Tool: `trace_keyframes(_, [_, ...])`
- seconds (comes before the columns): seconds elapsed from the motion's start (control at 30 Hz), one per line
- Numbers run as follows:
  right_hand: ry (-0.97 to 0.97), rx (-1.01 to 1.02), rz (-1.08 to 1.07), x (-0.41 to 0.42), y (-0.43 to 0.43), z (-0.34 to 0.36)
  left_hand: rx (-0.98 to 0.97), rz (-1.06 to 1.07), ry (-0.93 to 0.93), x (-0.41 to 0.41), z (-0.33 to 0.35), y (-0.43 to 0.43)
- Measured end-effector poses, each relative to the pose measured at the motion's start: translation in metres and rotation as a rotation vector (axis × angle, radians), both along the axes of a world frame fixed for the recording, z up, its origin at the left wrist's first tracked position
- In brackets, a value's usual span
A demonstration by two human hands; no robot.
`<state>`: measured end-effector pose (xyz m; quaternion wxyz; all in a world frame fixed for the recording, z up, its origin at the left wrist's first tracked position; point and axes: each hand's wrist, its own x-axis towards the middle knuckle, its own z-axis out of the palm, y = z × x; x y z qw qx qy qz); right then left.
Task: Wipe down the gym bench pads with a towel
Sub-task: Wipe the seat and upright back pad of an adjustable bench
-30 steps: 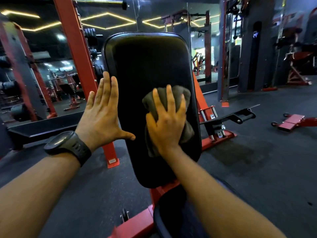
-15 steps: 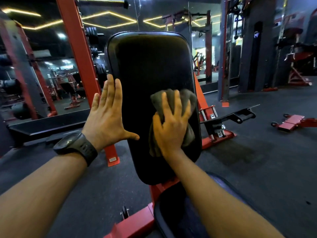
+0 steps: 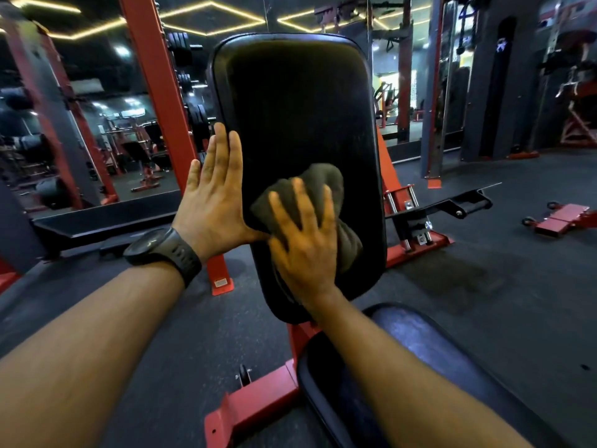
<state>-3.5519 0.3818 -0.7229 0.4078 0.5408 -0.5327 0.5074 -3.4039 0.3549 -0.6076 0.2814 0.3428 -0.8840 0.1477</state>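
At frame centre, the right hand (image 3: 303,250) presses a bunched towel (image 3: 326,185) against the upright back pad (image 3: 297,101) with spread fingers, while the left hand (image 3: 214,202) lies flat, fingers straight, on the pad's left edge.

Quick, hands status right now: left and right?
Left hand: open, fingers straight, at the back pad's left edge.
Right hand: open, spread fingers pressing the towel against the back pad.

The left hand (image 3: 211,205) has moved right, up against the left edge of the upright black padded backrest (image 3: 300,101). Its thumb now meets the right hand (image 3: 305,250), closing the gap between them. The right hand has slid the bunched olive-grey cloth towel (image 3: 326,182) leftward across the pad, and the towel now bulges more above the fingers.
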Motion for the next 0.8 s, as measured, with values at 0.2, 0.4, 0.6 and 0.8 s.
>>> trace_keyframes(0.2, [-0.195, -0.033, -0.073, -0.051, -0.006, 0.035, -0.020, 0.027, -0.034, 0.000, -0.001, -0.003])
trace_keyframes(0.4, [-0.428, 0.006, -0.047, 0.015, 0.000, -0.036, -0.023, 0.049, -0.049, 0.002, -0.009, -0.001])
trace_keyframes(0.6, [-0.016, -0.054, -0.085, -0.022, -0.006, -0.010, -0.031, 0.038, -0.050, 0.003, -0.013, -0.001])
trace_keyframes(0.8, [-0.943, -0.023, -0.201, 0.016, -0.001, -0.069, -0.036, 0.030, -0.042, 0.001, -0.019, -0.002])
